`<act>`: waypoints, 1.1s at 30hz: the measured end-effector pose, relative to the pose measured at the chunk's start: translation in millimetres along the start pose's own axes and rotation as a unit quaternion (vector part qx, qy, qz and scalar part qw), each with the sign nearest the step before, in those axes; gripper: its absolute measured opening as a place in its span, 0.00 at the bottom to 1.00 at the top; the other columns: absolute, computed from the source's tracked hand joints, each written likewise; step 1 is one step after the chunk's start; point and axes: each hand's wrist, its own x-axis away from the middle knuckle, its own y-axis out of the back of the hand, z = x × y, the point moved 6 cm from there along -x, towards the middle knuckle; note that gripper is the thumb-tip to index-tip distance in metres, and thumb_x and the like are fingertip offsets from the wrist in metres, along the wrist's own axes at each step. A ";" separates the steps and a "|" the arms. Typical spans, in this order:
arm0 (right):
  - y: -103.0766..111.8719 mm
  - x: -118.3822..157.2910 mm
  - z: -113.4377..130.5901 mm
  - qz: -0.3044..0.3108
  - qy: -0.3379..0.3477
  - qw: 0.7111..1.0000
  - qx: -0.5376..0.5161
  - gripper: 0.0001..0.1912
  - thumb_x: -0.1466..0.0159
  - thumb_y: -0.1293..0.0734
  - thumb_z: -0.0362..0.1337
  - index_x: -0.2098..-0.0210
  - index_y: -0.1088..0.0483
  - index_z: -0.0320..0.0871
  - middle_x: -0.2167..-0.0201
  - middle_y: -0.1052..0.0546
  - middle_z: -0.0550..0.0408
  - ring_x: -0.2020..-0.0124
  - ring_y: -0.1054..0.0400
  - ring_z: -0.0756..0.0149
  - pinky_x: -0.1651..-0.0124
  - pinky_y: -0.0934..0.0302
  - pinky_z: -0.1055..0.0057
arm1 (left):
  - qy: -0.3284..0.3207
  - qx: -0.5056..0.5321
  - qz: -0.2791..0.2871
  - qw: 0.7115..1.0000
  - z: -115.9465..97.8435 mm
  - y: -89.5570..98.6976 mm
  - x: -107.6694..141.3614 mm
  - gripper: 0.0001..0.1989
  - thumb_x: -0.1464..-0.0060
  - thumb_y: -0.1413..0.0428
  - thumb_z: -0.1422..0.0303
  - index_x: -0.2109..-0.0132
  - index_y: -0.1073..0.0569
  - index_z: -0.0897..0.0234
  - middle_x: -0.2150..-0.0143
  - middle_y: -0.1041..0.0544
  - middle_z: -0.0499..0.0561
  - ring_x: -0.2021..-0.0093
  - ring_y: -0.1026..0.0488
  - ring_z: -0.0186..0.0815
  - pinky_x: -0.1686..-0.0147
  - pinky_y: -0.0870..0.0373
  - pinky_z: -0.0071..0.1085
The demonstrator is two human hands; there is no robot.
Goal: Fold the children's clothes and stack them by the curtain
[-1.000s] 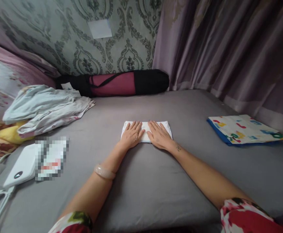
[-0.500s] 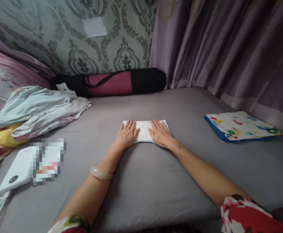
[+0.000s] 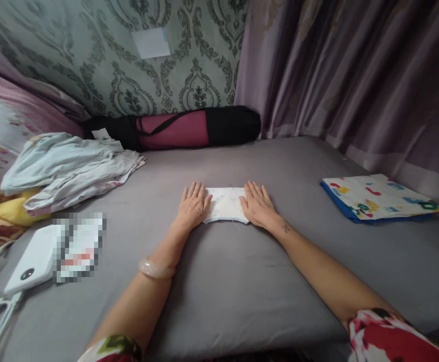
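Observation:
A small white folded cloth (image 3: 227,203) with a pale blue lower edge lies flat on the grey sheet (image 3: 219,281). My left hand (image 3: 194,205) rests palm down over its left edge, fingers extended and pointing away from me. Over the right edge lies my right hand (image 3: 259,203), also palm down, with the thumb out towards the cloth. Neither hand grasps anything. The middle of the cloth shows between the two hands, and a loose thread hangs near its lower edge.
At the back lies a long black and maroon bag (image 3: 177,128). Crumpled clothes (image 3: 72,161) are at left, above a white device (image 3: 34,259) with cables and a blurred item. A folded patterned cloth (image 3: 379,196) lies at right, near purple curtains (image 3: 298,65).
Both my hands have slid outwards, the left one to the left and the right one to the right, so more of the white cloth shows between them. The view has shifted slightly.

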 end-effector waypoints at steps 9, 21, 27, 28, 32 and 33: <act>-4.3 -1.1 -6.5 0.031 -0.019 0.999 -0.011 0.34 0.31 0.55 0.44 0.34 0.49 0.25 0.32 0.47 0.38 0.31 0.57 0.51 0.31 0.62 0.54 | 0.017 0.018 0.048 0.999 7.0 -6.0 0.2 0.32 0.34 0.67 0.56 0.33 0.46 0.75 0.29 0.50 0.63 0.29 0.55 0.47 0.33 0.55 0.45; 2.3 -0.4 -11.3 -0.003 -0.043 0.999 0.012 0.34 0.31 0.54 0.43 0.34 0.48 0.24 0.32 0.47 0.36 0.31 0.57 0.50 0.31 0.63 0.53 | 0.054 0.055 0.037 0.996 19.4 -11.1 -2.0 0.32 0.34 0.66 0.56 0.32 0.48 0.73 0.30 0.48 0.65 0.30 0.52 0.47 0.34 0.52 0.49; 2.0 -0.5 4.3 0.009 0.060 0.998 -0.007 0.33 0.30 0.56 0.43 0.33 0.48 0.31 0.31 0.48 0.44 0.30 0.59 0.57 0.30 0.65 0.57 | -0.001 0.062 -0.023 0.998 11.8 4.1 0.3 0.27 0.34 0.62 0.59 0.33 0.44 0.63 0.30 0.46 0.56 0.29 0.57 0.44 0.33 0.56 0.50; -1.9 -0.7 4.2 0.026 0.064 0.998 -0.011 0.33 0.30 0.56 0.44 0.33 0.48 0.30 0.32 0.47 0.43 0.30 0.58 0.57 0.31 0.65 0.57 | -0.017 0.061 -0.010 0.998 9.9 3.3 0.7 0.26 0.34 0.62 0.59 0.33 0.44 0.61 0.30 0.45 0.55 0.29 0.57 0.45 0.33 0.57 0.52; -8.6 -2.7 0.0 0.039 0.062 0.997 -0.010 0.33 0.30 0.56 0.44 0.33 0.48 0.32 0.32 0.46 0.44 0.30 0.58 0.57 0.31 0.64 0.55 | -0.029 0.072 0.041 0.996 9.2 -2.5 1.7 0.25 0.34 0.63 0.59 0.35 0.41 0.60 0.30 0.44 0.55 0.30 0.54 0.49 0.35 0.55 0.57; -8.4 -3.7 -0.7 0.044 0.062 0.997 -0.009 0.33 0.30 0.56 0.44 0.33 0.47 0.33 0.32 0.46 0.44 0.30 0.58 0.57 0.31 0.64 0.55 | -0.028 0.075 0.040 0.996 9.7 -2.8 1.5 0.25 0.34 0.63 0.59 0.35 0.41 0.60 0.30 0.44 0.55 0.30 0.54 0.50 0.35 0.55 0.57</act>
